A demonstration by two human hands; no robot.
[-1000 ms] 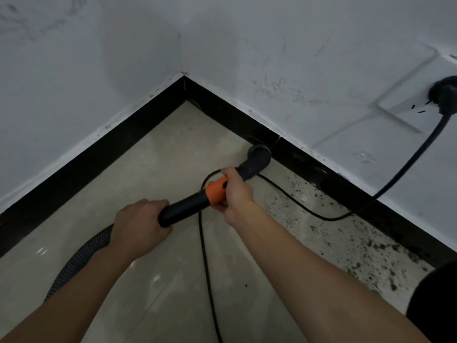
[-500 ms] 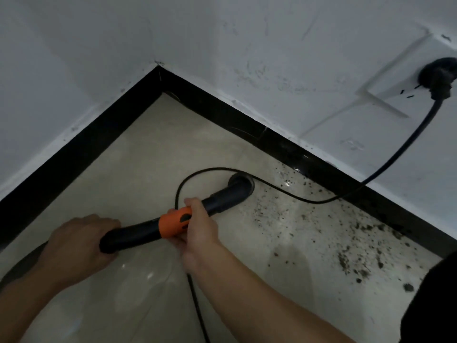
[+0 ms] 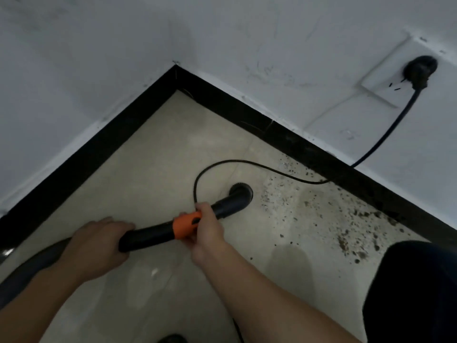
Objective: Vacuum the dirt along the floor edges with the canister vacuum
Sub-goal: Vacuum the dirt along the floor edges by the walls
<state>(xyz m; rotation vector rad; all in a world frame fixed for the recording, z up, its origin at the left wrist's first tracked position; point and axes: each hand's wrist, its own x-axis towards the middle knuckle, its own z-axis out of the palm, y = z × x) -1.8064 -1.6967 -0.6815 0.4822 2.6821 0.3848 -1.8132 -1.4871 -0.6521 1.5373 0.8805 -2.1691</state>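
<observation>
A black vacuum wand point(image 3: 148, 236) with an orange collar point(image 3: 185, 225) lies low over the beige floor. Its round nozzle point(image 3: 241, 191) points down at the tile, just left of the dirt point(image 3: 321, 214) scattered along the right-hand black skirting point(image 3: 333, 164). My left hand point(image 3: 96, 246) grips the rear of the wand where the grey ribbed hose point(image 3: 29, 266) joins it. My right hand point(image 3: 205, 231) grips the wand at the orange collar. The canister itself is out of view.
A black power cord point(image 3: 247, 163) loops on the floor past the nozzle and rises to a plug point(image 3: 420, 70) in a wall socket. White walls meet in a corner point(image 3: 175, 68). A dark-clothed knee point(image 3: 415, 288) fills the lower right.
The nozzle has come away from the right skirting towards me and now sits on open tile by the edge of the dirt patch. Both hands kept their grip.
</observation>
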